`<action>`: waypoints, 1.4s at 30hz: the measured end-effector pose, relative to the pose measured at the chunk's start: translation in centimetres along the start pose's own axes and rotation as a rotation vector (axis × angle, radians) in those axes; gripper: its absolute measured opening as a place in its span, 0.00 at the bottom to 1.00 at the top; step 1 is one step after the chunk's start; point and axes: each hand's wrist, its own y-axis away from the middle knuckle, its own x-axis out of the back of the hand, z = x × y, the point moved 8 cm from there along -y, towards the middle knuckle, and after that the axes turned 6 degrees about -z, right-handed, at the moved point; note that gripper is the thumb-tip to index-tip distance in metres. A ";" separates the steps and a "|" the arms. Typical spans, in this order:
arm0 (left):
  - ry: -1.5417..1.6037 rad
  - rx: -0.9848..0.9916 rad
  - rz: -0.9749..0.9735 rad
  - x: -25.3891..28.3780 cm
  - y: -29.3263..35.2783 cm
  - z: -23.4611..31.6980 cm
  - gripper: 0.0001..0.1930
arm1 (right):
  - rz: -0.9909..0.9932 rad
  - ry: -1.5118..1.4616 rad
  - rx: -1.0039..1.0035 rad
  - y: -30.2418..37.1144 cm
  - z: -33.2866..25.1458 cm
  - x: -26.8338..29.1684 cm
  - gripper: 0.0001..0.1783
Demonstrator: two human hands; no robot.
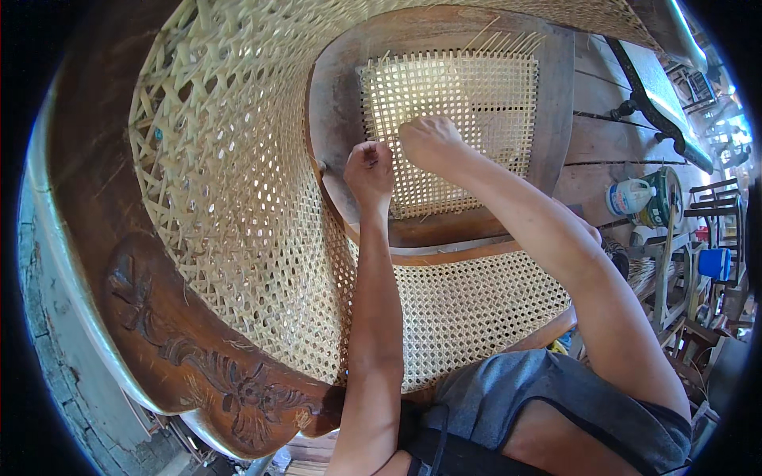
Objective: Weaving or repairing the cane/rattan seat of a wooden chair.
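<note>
A square cane panel [506,135] of open weave is set in the wooden seat frame [337,99] of a chair. Loose cane strands [508,41] stick up along the panel's far edge. At the panel's left edge my left hand [369,170] is raised, its fingers curled together in a pinch. Just to the right of it, my right hand [431,143] is closed in a fist above the weave, back of the hand upward. Whatever either hand grips is too thin or hidden to make out.
A woven cane backrest [238,182] curves around the left, framed in dark carved wood [222,373]. More cane [476,297] spans the near side. To the right, a white jug [631,196] stands by a green bucket [660,208], with a blue container [714,263] and wooden chair frames farther off.
</note>
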 end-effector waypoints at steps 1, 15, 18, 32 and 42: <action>0.013 -0.015 0.014 0.2 -0.1 0.1 0.08 | 0.020 0.002 0.016 -0.2 -0.4 0.1 0.10; -0.266 0.008 -0.130 -1.0 -1.0 1.2 0.07 | -0.130 -0.030 -0.105 -0.1 0.2 1.5 0.12; -0.246 0.036 -0.136 -1.6 -0.4 1.8 0.06 | -0.102 -0.067 -0.127 -0.4 0.9 1.0 0.14; -0.733 0.107 -0.151 0.3 0.4 1.9 0.10 | 0.042 -0.511 -0.174 3.9 7.5 3.6 0.27; -0.309 0.478 -0.549 3.1 0.3 -4.7 0.08 | 0.042 -0.089 0.414 1.3 -1.9 3.4 0.09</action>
